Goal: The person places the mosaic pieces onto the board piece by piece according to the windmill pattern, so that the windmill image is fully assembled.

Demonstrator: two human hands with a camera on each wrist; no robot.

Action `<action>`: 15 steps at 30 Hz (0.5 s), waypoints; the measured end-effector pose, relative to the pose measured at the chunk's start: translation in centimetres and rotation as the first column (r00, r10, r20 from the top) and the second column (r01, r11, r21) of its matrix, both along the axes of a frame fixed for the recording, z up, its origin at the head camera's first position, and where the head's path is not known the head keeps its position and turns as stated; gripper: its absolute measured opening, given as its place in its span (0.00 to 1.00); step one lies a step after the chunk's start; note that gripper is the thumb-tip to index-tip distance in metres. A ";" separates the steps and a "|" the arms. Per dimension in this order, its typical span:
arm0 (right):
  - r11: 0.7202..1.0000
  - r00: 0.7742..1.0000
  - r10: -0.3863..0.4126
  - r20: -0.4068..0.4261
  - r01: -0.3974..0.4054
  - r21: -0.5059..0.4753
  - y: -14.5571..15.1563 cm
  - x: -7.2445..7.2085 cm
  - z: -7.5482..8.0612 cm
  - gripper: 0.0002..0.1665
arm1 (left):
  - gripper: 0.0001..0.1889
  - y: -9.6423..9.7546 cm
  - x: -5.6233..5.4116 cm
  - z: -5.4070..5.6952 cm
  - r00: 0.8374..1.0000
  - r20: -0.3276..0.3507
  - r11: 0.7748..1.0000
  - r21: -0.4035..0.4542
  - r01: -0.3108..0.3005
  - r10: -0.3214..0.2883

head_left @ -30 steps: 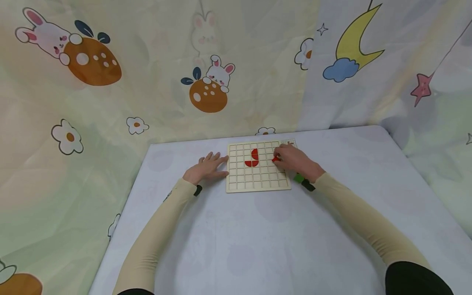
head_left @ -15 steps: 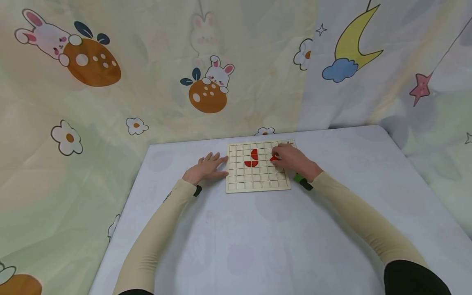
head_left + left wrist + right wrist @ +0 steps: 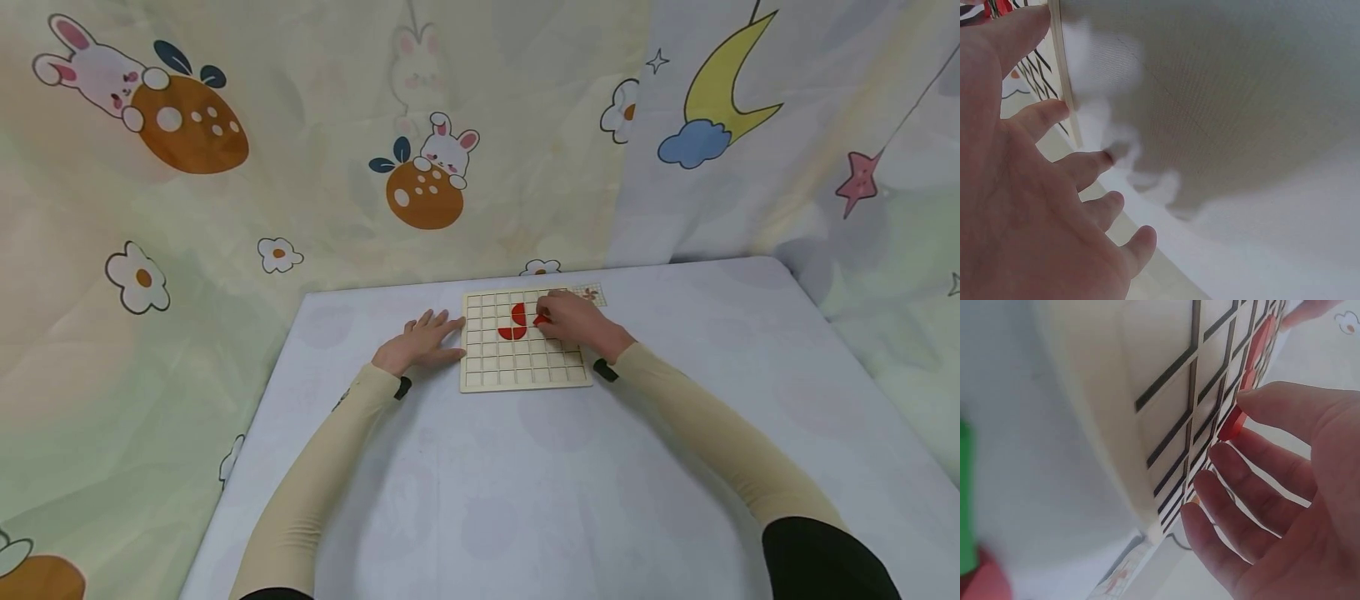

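A pale wooden board [image 3: 487,362] with a grid of grooves lies at the table's far side. Red quarter-round pieces [image 3: 512,333] sit on it left of centre. My left hand [image 3: 420,343] is spread at the board's left edge; its thumb and index fingertip touch that edge, as the left wrist view shows too. Over the right half of the board, my right hand [image 3: 577,321] pinches another red piece [image 3: 1232,425] between thumb and index finger, close to the grid. The other fingers of that hand are loosely bent. The held piece's full shape is hidden.
A small printed card [image 3: 592,293] lies at the board's far right corner. Blurred green [image 3: 966,500] and red [image 3: 988,581] things show on the table in the right wrist view. A printed cloth [image 3: 322,150] hangs behind the white table [image 3: 480,483].
My right hand has moved left over the board with the red piece, nearer the other red pieces. More of the printed card shows now. My left hand has stayed in place.
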State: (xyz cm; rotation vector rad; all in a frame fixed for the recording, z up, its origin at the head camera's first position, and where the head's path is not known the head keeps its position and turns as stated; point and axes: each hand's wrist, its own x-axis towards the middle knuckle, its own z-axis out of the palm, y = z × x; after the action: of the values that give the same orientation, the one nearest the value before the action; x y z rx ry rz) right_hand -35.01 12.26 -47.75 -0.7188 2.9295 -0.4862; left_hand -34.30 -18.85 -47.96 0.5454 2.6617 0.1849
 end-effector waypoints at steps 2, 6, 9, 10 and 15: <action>1.000 1.000 0.020 -0.011 -0.020 0.000 -0.4 -0.3 -0.1 0.13 | 0.39 -0.1 0.0 -0.1 1.000 -0.001 1.000 0.000 -0.001 0.001; 0.998 0.998 0.055 -0.041 -0.056 -0.007 -0.9 -0.8 -0.6 0.10 | 0.39 -0.1 -0.1 -0.2 1.000 0.000 1.000 0.002 -0.002 0.002; 0.998 0.997 0.061 -0.050 -0.062 -0.012 -1.0 -1.1 -0.9 0.10 | 0.40 -0.1 -0.1 -0.2 1.000 0.001 1.000 -0.002 -0.005 0.005; 0.998 0.997 0.057 -0.049 -0.058 -0.012 -1.0 -1.2 -0.9 0.10 | 0.40 -0.1 -0.1 -0.2 1.000 0.001 1.000 -0.006 -0.004 0.004; 1.000 0.999 0.029 -0.013 -0.029 -0.012 -1.1 -1.5 -0.7 0.10 | 0.40 -0.1 -0.1 -0.2 1.000 0.002 1.000 -0.010 -0.011 0.011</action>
State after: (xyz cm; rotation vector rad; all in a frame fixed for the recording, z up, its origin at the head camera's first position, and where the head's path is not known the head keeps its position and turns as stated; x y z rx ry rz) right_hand -36.52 11.13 -48.46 -0.7679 2.9261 -0.4991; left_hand -34.42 -18.94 -48.13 0.5269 2.6625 0.1754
